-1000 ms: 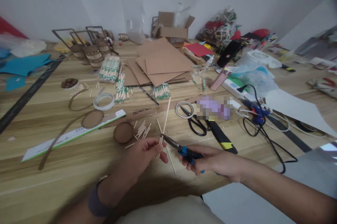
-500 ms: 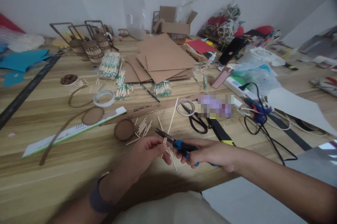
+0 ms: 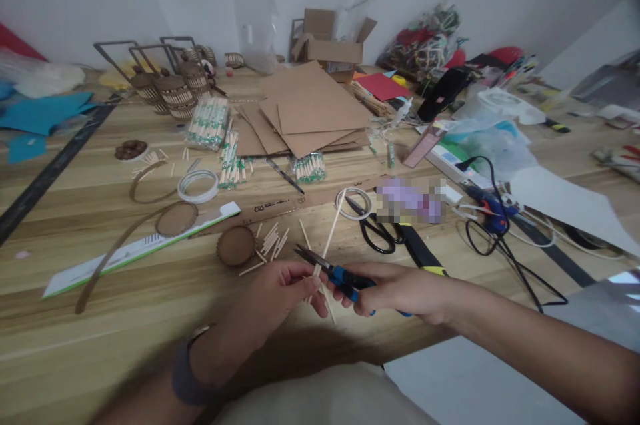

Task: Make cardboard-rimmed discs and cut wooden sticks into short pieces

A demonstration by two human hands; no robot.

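Note:
My left hand (image 3: 295,284) is closed in a pinch on thin wooden sticks (image 3: 333,228); the longest slants up and to the right. In my right hand (image 3: 373,288) is a pair of scissors (image 3: 345,278) with blue-and-black handles, fingers wrapped round them. Their dark blades point left and lie across the sticks just above my left fingertips; whether the blades touch the wood I cannot tell. Short cut sticks (image 3: 273,242) lie beyond my left hand, beside a round cardboard piece with a ridged rim (image 3: 236,246). Another stick shows below my fingers.
Black scissors (image 3: 377,235) and a tape roll (image 3: 353,204) lie past my hands. A glue gun (image 3: 493,212) with a looping black cord rests at right. Further back are stacked cardboard sheets (image 3: 320,102), bundled sticks (image 3: 207,122) and small lidded baskets with handles (image 3: 175,97).
The long stick has tilted further to the right at its upper end. My left fingers have shifted slightly, while the scissors stay nearly in place.

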